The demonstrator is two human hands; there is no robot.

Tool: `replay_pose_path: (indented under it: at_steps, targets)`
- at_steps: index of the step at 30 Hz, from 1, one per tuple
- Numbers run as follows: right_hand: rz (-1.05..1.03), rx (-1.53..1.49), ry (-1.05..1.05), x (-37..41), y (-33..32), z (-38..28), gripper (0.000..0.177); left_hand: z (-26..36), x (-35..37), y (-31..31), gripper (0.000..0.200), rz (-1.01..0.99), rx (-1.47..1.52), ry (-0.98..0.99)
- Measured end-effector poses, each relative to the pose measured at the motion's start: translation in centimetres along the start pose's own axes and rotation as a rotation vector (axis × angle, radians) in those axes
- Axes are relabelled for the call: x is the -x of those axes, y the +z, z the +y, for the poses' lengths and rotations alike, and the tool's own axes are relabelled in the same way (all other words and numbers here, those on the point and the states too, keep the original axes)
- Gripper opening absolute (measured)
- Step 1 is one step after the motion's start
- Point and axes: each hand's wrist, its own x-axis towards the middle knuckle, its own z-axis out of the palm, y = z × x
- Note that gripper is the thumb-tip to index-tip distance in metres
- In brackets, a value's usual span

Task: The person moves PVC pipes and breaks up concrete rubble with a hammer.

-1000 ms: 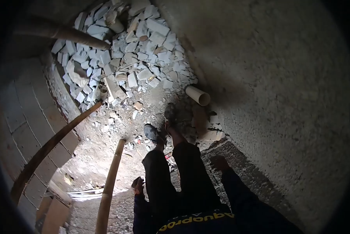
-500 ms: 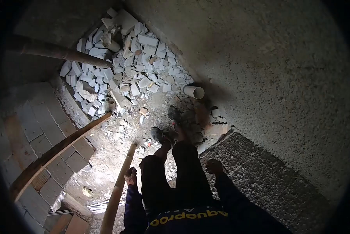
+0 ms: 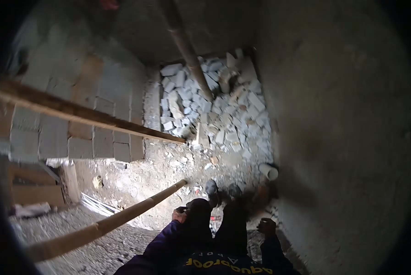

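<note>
My left hand (image 3: 179, 215) hangs beside my left thigh with its fingers curled closed. A small dark patch shows at the fingers, too small to name. Just left of that hand, a bamboo pole (image 3: 136, 211) slants up from the lower left, apart from the fingers. My right hand (image 3: 266, 227) hangs by my right side, in shadow, its fingers curled in. Whether anything is inside it is hidden. My shoes (image 3: 212, 187) stand on the rubble-strewn ground ahead of both hands.
Broken white block pieces (image 3: 223, 123) fill the corner ahead. A dark pole (image 3: 191, 55) and a wooden plank (image 3: 91, 112) lean across at the left, before stacked grey blocks (image 3: 54, 137). A white pipe (image 3: 268, 171) lies by the right wall (image 3: 343, 137).
The view has swung left, so the rubble, pipe and right wall now appear farther right. My feet have shifted closer together, and both hands remain low at my sides.
</note>
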Motion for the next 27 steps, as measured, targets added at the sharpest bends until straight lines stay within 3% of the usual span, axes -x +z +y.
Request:
replay_pose_path:
  at_steps: [2, 4, 5, 6, 7, 8, 9, 11, 14, 17, 20, 27]
  targets:
    - [-0.051, 0.289, -0.307, -3.6, -3.0, -0.7, 0.027, 2.3, 2.5, 0.5, 0.036, 0.118, -0.019, -0.039]
    - [0.063, 1.257, -1.353, -7.3, -7.5, 0.2, 0.029, 3.8, 4.2, 0.3, 0.039, 0.128, -0.057, -0.128]
    - [0.028, 1.146, -1.482, -11.3, -9.7, 1.5, 0.030, 3.1, 4.3, 0.8, 0.039, 0.241, -0.087, -0.121]
    - [0.174, 1.274, -1.536, -9.6, -8.1, -1.6, 0.016, 1.8, 3.8, 1.2, 0.039, 0.361, -0.114, -0.111]
    - [0.047, 1.162, -1.274, -8.4, -7.3, -3.6, 0.016, 1.8, 4.1, 0.9, 0.038, 0.370, -0.043, -0.150]
    - [-0.041, 0.931, -0.840, -7.4, -6.3, -5.1, 0.016, 1.7, 4.3, 0.7, 0.037, 0.365, 0.027, -0.192]
    - [-0.058, 0.764, -0.552, -6.1, -4.7, -7.0, 0.016, 2.8, 5.1, 0.0, 0.036, 0.395, 0.021, -0.221]
    - [-0.074, 0.672, -0.391, -4.6, -2.2, -8.9, 0.016, 4.5, 7.9, -1.0, 0.031, 0.403, 0.100, -0.301]
    - [-0.170, 0.730, -0.417, -3.0, 0.4, -10.6, 0.017, -1.3, 7.6, -1.1, 0.033, 0.452, -0.021, -0.225]
    - [-0.280, 0.836, -0.476, -1.5, 2.4, -12.0, 0.018, -2.8, 10.5, -0.7, 0.030, 0.540, 0.182, -0.413]
    - [-0.331, 0.939, -0.536, -0.3, 4.2, -14.0, 0.019, -5.9, 12.8, 0.7, 0.028, 0.532, 0.337, -0.452]
    - [-0.439, 1.160, -0.720, 1.9, 7.7, -19.0, 0.023, -13.9, 18.9, 6.2, 0.039, 0.791, 0.421, -0.807]
